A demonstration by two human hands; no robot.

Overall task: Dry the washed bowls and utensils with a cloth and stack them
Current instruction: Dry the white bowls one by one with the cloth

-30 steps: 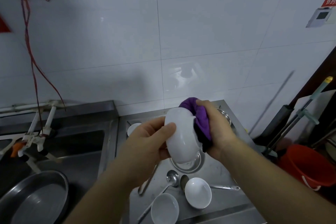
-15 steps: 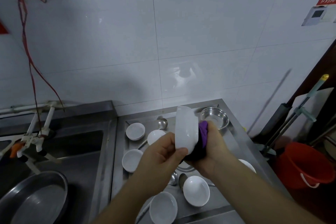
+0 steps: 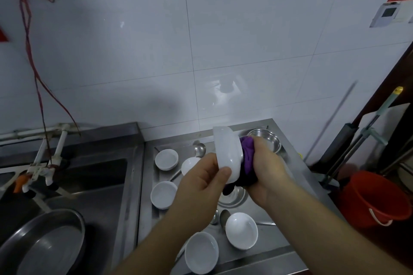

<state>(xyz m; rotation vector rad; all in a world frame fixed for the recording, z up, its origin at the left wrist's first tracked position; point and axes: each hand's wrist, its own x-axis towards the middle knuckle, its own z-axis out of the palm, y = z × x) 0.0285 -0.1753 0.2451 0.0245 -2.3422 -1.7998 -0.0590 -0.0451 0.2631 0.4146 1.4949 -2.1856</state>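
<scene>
Nearest the camera, two white bowls (image 3: 201, 252) sit side by side on the steel worktop (image 3: 297, 165), below both hands. Above them the left hand (image 3: 201, 183) grips a white bowl (image 3: 228, 154) turned on edge, thumb across its outer wall and the other fingers curled behind. Just right of that thumb, the right hand (image 3: 268, 169) has its fingers clamped on a purple cloth (image 3: 247, 161), pressing it against the bowl's right side. Under the hands lies a steel dish (image 3: 234, 198). Left of the left fingers rest two more small white bowls (image 3: 164, 194). Beyond the right fingers stands a steel bowl (image 3: 266, 140), close to the tiled wall (image 3: 201, 51). Far right stands a red bucket (image 3: 375, 198).
</scene>
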